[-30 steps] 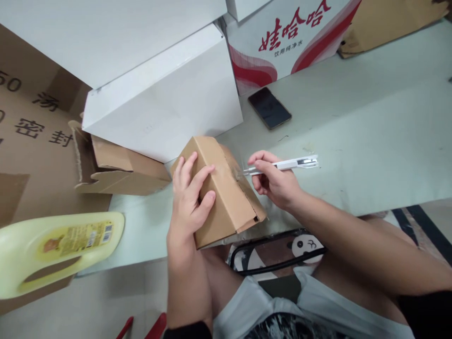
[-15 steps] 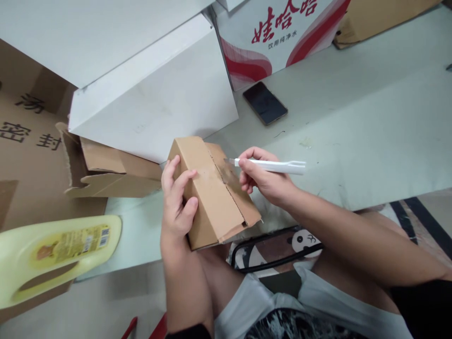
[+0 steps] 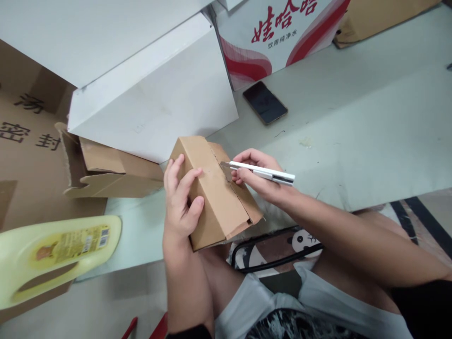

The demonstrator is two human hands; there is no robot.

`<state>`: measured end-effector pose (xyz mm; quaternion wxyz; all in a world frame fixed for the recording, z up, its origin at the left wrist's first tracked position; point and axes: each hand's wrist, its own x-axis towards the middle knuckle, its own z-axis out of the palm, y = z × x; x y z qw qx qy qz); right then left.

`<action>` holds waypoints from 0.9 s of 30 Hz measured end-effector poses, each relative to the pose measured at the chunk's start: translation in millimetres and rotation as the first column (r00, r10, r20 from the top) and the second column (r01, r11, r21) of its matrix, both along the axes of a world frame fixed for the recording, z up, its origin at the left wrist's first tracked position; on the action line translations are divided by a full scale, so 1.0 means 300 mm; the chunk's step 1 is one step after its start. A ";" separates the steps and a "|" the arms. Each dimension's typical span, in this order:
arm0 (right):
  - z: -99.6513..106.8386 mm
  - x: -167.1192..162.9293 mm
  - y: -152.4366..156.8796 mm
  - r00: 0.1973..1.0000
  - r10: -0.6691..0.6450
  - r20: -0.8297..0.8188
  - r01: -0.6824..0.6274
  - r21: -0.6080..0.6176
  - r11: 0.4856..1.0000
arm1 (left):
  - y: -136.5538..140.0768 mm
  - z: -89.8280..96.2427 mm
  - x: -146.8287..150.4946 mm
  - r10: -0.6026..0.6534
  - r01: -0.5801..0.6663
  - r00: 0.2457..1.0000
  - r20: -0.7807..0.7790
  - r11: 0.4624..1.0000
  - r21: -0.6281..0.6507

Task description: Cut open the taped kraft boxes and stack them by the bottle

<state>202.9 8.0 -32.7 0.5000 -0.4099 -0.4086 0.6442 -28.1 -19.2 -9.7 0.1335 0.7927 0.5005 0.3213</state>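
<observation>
A small brown cardboard box is tilted over the front edge of the table. My left hand grips its left side, fingers spread over the edge and the thumb on the near part. A perforated seam runs lengthwise along the box, with a torn spot midway. My right hand is closed around a white utility knife. Its blade is out and points left, the tip at the seam near the torn spot. Whether the blade has gone into the cardboard, I cannot tell.
Beyond the box lies a black phone. White boxes and a red-and-white carton line the back of the table. At left are an open cardboard box and a yellow jug.
My right hand has moved slightly left and turned the knife, bringing its tip from over the right flap to the seam. The box and my left hand have shifted a little right.
</observation>
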 end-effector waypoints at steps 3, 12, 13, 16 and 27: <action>-0.013 0.001 -0.003 0.998 0.015 0.055 -0.018 0.071 0.997 | -0.002 0.003 0.003 0.009 -0.009 1.000 -0.005 1.000 -0.016; -0.010 -0.005 -0.003 0.990 -0.013 0.143 0.012 0.008 1.000 | -0.002 0.002 0.017 0.033 -0.033 0.999 -0.007 0.999 -0.026; -0.012 -0.007 -0.002 0.991 -0.016 0.135 0.016 0.006 1.000 | -0.001 0.003 0.017 0.031 -0.031 0.999 -0.009 0.999 -0.023; -0.018 -0.011 0.001 0.993 -0.021 0.118 0.022 -0.003 1.000 | -0.001 0.003 0.019 0.011 -0.011 1.000 -0.007 1.000 -0.014; 0.000 0.014 0.006 0.965 0.006 0.262 -0.021 0.058 0.998 | -0.008 0.006 0.032 -0.052 0.054 0.998 -0.048 0.998 0.041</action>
